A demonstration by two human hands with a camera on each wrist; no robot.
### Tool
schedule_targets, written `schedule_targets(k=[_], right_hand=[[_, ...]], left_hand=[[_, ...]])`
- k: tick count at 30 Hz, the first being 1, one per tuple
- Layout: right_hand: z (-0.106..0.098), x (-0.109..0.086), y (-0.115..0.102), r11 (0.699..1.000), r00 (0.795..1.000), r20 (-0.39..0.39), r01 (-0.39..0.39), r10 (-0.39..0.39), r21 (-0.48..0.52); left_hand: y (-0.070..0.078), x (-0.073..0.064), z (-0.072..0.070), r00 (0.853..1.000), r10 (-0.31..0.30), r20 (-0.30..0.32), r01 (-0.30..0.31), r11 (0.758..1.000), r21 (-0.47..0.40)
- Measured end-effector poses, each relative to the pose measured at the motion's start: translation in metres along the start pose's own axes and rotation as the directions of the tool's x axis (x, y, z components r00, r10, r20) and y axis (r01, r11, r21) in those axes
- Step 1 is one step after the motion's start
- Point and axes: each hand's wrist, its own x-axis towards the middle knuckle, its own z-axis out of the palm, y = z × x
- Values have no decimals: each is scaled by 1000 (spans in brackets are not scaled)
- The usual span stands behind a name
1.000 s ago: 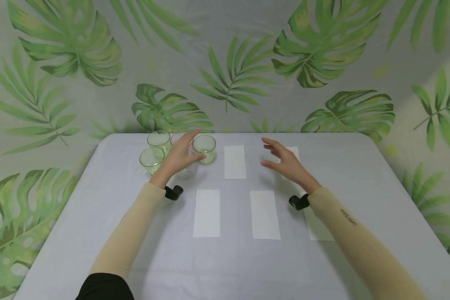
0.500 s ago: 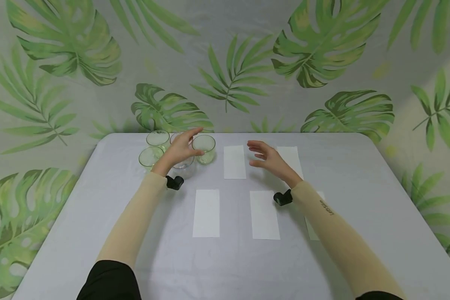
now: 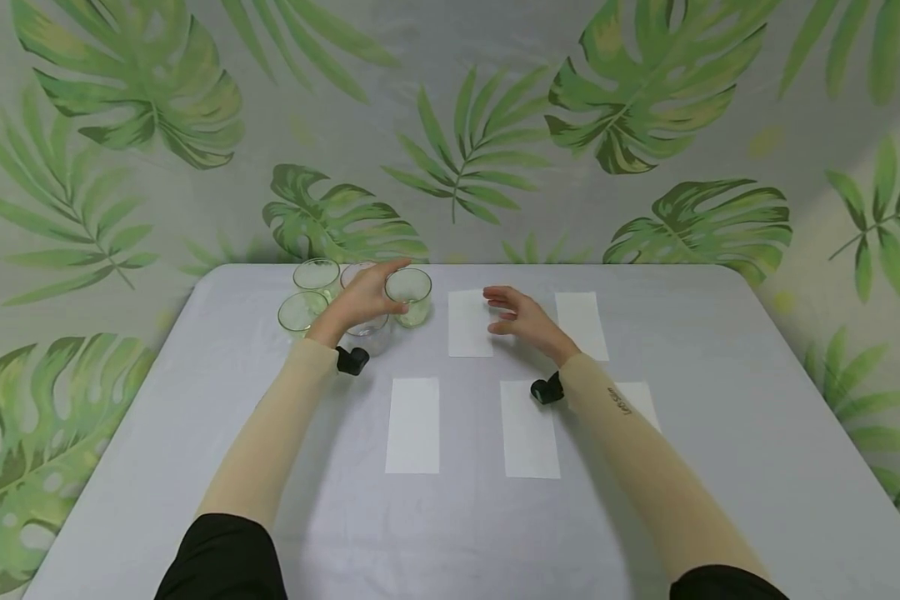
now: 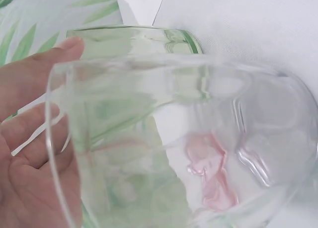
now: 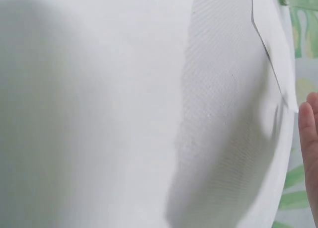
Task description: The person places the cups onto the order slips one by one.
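Observation:
My left hand [image 3: 362, 298] reaches over the group of glasses with thumb and fingers spread around the left side of a green glass [image 3: 410, 302]. In the left wrist view, a fingertip lies at this green glass [image 4: 134, 43]'s rim, behind a clear glass [image 4: 258, 138] with a pink figure. My right hand [image 3: 523, 320] hovers beside a white paper rectangle [image 3: 467, 325], its fingers bent gently and holding nothing. The right wrist view shows only part of the right hand [image 5: 309, 138], at its right edge.
Two more green-rimmed glasses [image 3: 303, 308] stand left of my left hand, with a pinkish-rimmed glass [image 3: 354, 268] partly hidden behind it. Further white paper rectangles [image 3: 412, 425] lie in rows on the white tablecloth [image 3: 450, 533]. A leaf-patterned backdrop [image 3: 487, 50] rises behind the table.
My right hand has moved left, from over the back right paper rectangle towards the back left one. The left hand has shifted only slightly; the glasses stand where they were.

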Motion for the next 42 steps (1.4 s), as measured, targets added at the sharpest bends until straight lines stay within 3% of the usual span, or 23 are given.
schedule_targets(k=[12,17,24,33,42], right_hand=[[7,8,3,996,996,-3,-84,84,-39],[8,11,3,990,996,26,-86,89,-115],[11,12,6,966,987,38,-143,155,-214],[12,13,9,946,990,29,-125,140,-301],[11,13,11,942,990,13,-130,141,-309]], left_hand=[[1,2,0,1000,-11,12,10,998,62],[2,2,0,1000,-22,13,21,996,85],[2,2,0,1000,-1,24,-2,994,113],[1,1,2,1000,21,2,-21,994,109],[3,-2,4,997,61,-45,-56,994,89]])
